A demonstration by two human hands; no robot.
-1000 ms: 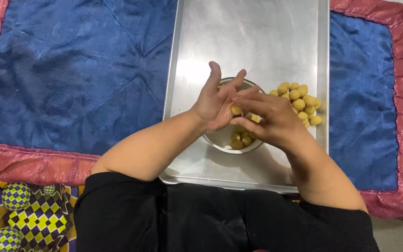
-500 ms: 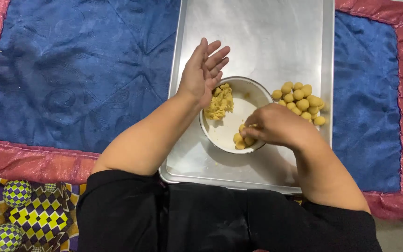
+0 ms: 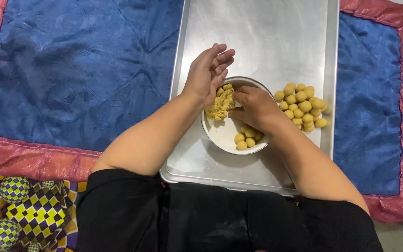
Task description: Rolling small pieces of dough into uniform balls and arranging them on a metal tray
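The right hand (image 3: 253, 106) is seen inside a white bowl (image 3: 220, 135), its grip pinched together on the yellow dough lump (image 3: 221, 103) that lies against the bowl's far-left wall. The left hand (image 3: 207, 74) is held just left of and beyond the lump, above the bowl's far rim, fingers (image 3: 220, 58) straight and spread, gripping nothing; whether its heel touches the rim cannot be told. At the near side of the bowl, a few small yellow dough balls (image 3: 246, 138) are gathered, partly hidden under the right wrist. The bowl rests on a long metal tray (image 3: 257, 32), towards its near end. To the right of the bowl, directly on the tray, a cluster of rolled balls (image 3: 302, 106) is piled close together. The tray is laid on a blue quilted cloth (image 3: 71, 70) edged in pink (image 3: 29, 158). At the near left corner, a patterned fabric with checked spheres (image 3: 19, 210) is visible. No packages, labels or signs are shown.
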